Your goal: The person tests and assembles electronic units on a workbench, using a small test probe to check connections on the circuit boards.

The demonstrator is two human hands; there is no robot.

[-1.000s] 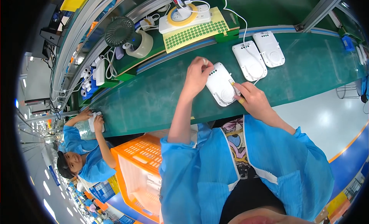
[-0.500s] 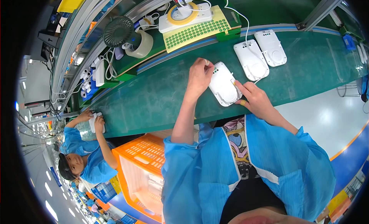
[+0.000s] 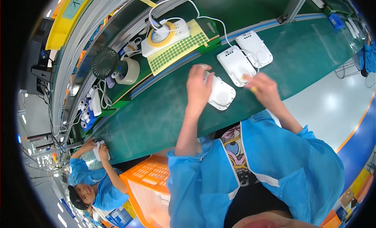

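Note:
My left hand (image 3: 199, 87) lies over the left end of a white, rounded, flat device (image 3: 222, 96) on the green belt (image 3: 156, 118) and grips it. My right hand (image 3: 261, 89) is blurred, just right of that device and at the near edge of a second white device (image 3: 235, 65). Its fingers are pinched on a small yellow piece (image 3: 253, 88). A third white device (image 3: 256, 49) lies beside the second, and a white cable (image 3: 219, 26) runs to them.
Behind the belt lie a yellow sheet of green dots (image 3: 178, 49), a white box with a tape ring (image 3: 164, 34), a black fan (image 3: 105, 62) and a tape roll (image 3: 129, 70). An orange crate (image 3: 150, 181) stands lower left. A co-worker's hands (image 3: 96, 149) hold something white.
My right hand has left the right edge of the held device and swung right toward the second device. My left hand has stayed on the first device.

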